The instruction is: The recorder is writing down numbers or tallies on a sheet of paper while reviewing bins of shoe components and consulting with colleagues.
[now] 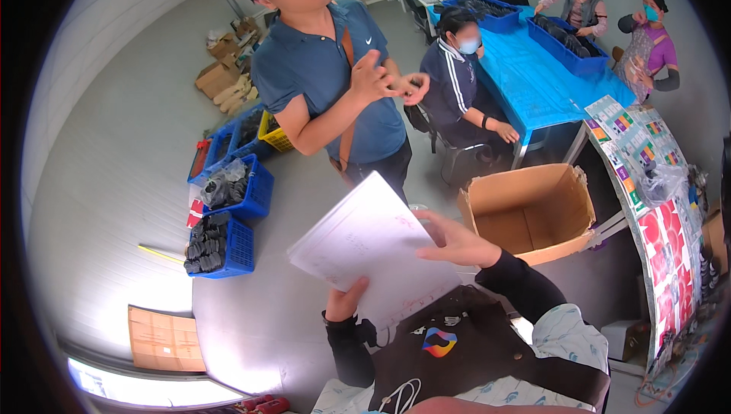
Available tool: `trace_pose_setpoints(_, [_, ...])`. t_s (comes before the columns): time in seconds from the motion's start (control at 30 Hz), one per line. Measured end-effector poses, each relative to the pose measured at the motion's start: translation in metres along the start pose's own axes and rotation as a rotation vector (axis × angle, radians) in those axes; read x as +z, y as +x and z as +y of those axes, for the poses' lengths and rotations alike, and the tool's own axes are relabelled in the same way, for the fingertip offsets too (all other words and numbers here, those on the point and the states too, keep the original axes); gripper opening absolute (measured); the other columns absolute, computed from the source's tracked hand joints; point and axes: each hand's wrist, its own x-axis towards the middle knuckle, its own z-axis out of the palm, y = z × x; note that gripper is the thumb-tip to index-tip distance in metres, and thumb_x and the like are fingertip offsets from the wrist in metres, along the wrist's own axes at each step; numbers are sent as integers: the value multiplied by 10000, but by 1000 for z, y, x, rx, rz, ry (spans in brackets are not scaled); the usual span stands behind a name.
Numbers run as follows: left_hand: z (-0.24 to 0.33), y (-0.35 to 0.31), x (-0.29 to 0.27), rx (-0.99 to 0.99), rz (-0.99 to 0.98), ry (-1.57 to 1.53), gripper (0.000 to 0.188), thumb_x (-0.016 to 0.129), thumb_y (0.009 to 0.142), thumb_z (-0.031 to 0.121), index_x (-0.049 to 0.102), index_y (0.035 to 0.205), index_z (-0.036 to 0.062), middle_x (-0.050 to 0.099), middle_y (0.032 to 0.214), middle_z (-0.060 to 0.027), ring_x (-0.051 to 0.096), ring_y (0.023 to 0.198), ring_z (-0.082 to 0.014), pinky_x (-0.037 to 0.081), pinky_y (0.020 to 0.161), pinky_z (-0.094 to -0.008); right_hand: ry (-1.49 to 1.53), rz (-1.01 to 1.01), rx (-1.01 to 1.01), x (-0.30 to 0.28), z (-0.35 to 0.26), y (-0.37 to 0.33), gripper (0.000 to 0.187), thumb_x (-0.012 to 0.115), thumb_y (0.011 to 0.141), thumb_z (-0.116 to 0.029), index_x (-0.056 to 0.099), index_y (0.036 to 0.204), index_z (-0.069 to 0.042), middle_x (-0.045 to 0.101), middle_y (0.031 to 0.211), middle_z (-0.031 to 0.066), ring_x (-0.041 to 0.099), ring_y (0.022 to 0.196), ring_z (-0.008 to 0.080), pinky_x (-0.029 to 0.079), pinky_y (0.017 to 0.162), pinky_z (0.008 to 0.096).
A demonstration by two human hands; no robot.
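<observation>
A stack of white papers [373,250] with handwriting-like marks, some in red, is held up tilted in front of my chest. My left hand [347,300] grips its lower left edge, thumb lying on the top sheet. At the right edge my right hand [461,242] has its thumb over the sheets and its fingers beside the upper right edge. The undersides of the papers and some of my fingertips are hidden. Both forearms wear black sleeves, above a dark brown apron [487,345] with a colourful emblem.
Close ahead stands a person in a blue polo shirt [320,71], hands raised together. An open cardboard box [495,216] stands at right, before a blue-covered table [525,86] with several people around it. Blue crates [247,250] of dark pieces stand at left. A board-topped table [643,216] edges the right.
</observation>
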Motion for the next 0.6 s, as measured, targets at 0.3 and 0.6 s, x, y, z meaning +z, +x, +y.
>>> trace_pose_setpoints(0.3, [-35, 4, 3, 4, -60, -441, 517, 678, 978, 119, 505, 1447, -14, 640, 1320, -99, 616, 1181, -230, 487, 1018, -375, -134, -9, 26, -4, 20, -9, 398, 645, 1032, -108, 582, 1410, -5, 707, 1237, 66, 619, 1113, 124, 491, 1003, 311])
trace_pose_setpoints(0.6, [-19, 10, 21, -218, 8, -184, 524, 701, 977, 137, 518, 1443, -13, 631, 1363, -116, 610, 1231, -250, 491, 1044, -402, -122, 14, 16, -7, 35, -12, 444, 632, 1026, -141, 535, 1445, -32, 693, 1261, 95, 641, 1136, 153, 503, 996, 329])
